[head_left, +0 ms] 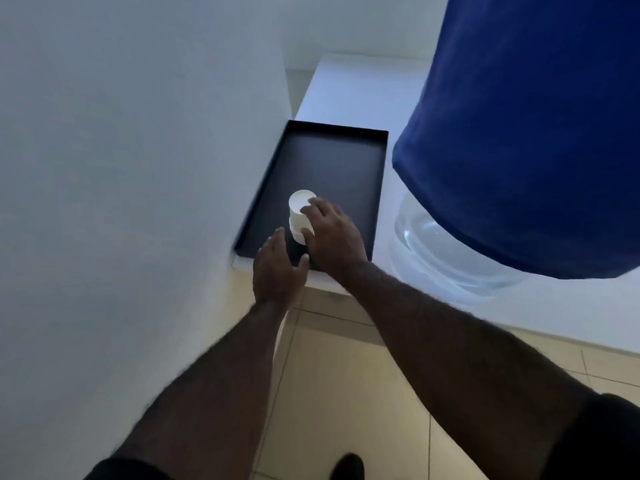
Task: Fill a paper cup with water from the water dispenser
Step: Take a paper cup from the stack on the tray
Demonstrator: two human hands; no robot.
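Here, stack of upturned white paper cups (pixel 300 216) on a black tray (pixel 332 161) on the white table (pixel 346 88), right hand (pixel 334 237) fingers grasping the stack, left hand (pixel 277 268) released beside it, blue-covered water bottle (pixel 519 133) to the right.

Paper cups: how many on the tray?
At least 2: an upside-down stack of paper cups on the black tray, near its front edge, under the right hand. More may be nested.

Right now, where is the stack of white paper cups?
The stack of white paper cups stands upside down near the front of the shallow black tray, left of the blue-covered water bottle, under the right hand.
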